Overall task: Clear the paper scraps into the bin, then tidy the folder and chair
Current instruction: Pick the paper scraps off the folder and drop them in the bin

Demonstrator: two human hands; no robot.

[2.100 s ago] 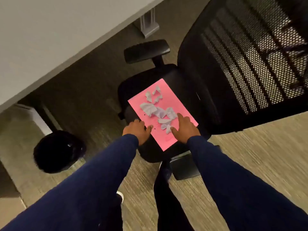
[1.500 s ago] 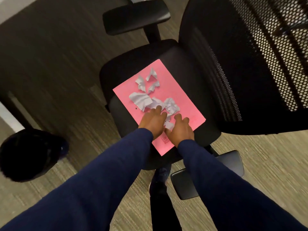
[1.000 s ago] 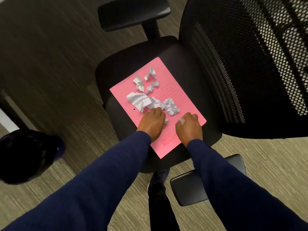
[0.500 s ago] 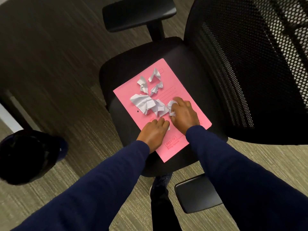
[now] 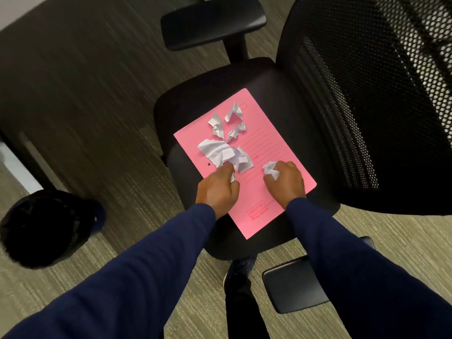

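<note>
Right hand (image 5: 285, 183) curled around a crumpled white paper wad (image 5: 271, 169), fingers closed on it, while the left hand (image 5: 217, 189) pinches the near edge of the loose white torn scraps (image 5: 226, 152), gathering them, I'd say, for one trip. Everything sits on a flat pink card folder (image 5: 266, 192), laid on the black padded seat of a mesh-backed office chair (image 5: 193, 99), handy as a tray. The round black bin (image 5: 46, 228) waits on striped carpet, well apart to the left
</note>
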